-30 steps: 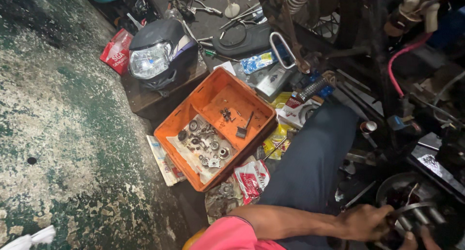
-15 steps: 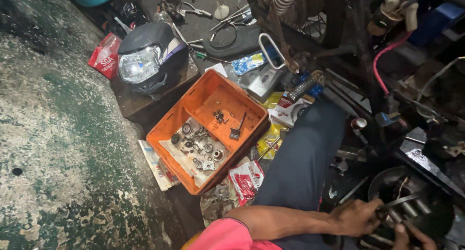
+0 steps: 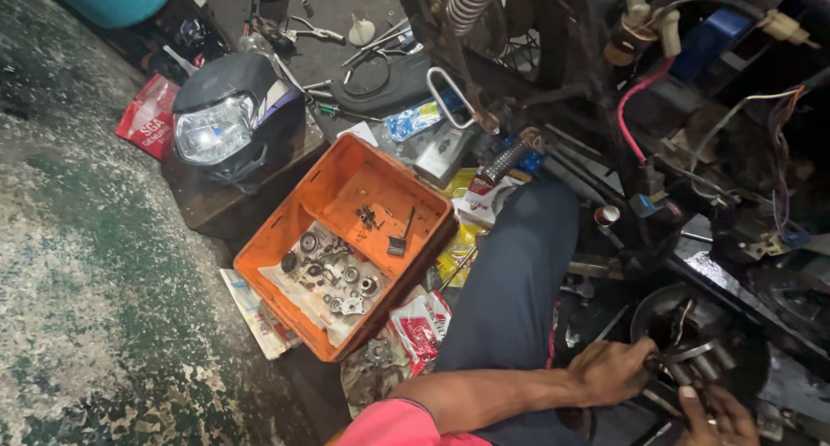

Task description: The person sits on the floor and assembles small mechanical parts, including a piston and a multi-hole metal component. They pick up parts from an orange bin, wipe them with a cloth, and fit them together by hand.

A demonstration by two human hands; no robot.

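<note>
Two hands low at the near right: left hand pinching a metal tool inside a round engine housing. Right hand just below, fingers spread. Orange crate of small parts well to the left.

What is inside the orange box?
The orange box holds small metal rings, nuts and bolts lying on a pale sheet, plus a small brush on bare plastic. Anything under the sheet is hidden.

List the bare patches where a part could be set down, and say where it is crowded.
Bare: the far half of the orange tray, beyond its small metal parts; the mottled floor beside the headlight. Crowded: packets and tools between tray and motorcycle frame, and around both hands.
</note>
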